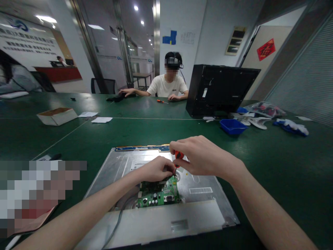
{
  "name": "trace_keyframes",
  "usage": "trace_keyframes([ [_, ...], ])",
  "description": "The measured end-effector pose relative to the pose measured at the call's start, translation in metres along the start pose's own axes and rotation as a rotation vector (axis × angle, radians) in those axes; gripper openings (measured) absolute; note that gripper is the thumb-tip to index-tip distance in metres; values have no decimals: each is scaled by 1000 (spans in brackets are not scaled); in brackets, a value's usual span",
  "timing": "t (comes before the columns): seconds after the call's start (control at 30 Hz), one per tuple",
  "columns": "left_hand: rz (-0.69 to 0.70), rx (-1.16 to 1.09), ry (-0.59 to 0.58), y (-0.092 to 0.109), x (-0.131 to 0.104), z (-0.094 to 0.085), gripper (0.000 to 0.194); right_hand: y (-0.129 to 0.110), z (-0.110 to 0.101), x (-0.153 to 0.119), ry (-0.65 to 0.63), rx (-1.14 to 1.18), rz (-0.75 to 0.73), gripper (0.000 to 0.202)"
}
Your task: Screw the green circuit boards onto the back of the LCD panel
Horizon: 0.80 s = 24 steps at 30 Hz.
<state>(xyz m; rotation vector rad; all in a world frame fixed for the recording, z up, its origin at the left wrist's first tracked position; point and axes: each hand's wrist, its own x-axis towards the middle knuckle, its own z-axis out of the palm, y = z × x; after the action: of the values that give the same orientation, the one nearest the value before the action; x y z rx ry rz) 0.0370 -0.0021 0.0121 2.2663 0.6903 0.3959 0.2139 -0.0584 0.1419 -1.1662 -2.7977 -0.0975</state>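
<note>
In the head view my right hand grips the red and black handle of a screwdriver, its shaft pointing down at the upper right corner of a green circuit board. My left hand lies over the board's top edge, fingers curled together beside the screwdriver tip. Whatever those fingers pinch is hidden. Under the board is a flat silver metal display panel, with a narrow blue circuit strip along its far edge. A grey cable runs from the board's left side toward me.
Across the green table sits a person near another screwdriver. A black monitor housing, blue tray and gloves lie at right. An open box and papers stand at left.
</note>
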Motion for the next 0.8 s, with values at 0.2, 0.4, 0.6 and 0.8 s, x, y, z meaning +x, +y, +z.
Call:
trace_keyframes([
  [0.2, 2, -6, -2, 1, 0, 0, 18, 1, 0, -2, -7, -19, 21, 7],
  [0.4, -11, 6, -1, -2, 0, 1, 18, -1, -2, -2, -27, 31, 9, 11],
  [0.6, 1, 22, -6, -2, 0, 1, 19, 1, 0, 0, -21, 9, 17, 5],
  [0.8, 11, 7, 7, -1, 0, 1, 18, 0, -2, -1, -14, 19, 9, 8],
])
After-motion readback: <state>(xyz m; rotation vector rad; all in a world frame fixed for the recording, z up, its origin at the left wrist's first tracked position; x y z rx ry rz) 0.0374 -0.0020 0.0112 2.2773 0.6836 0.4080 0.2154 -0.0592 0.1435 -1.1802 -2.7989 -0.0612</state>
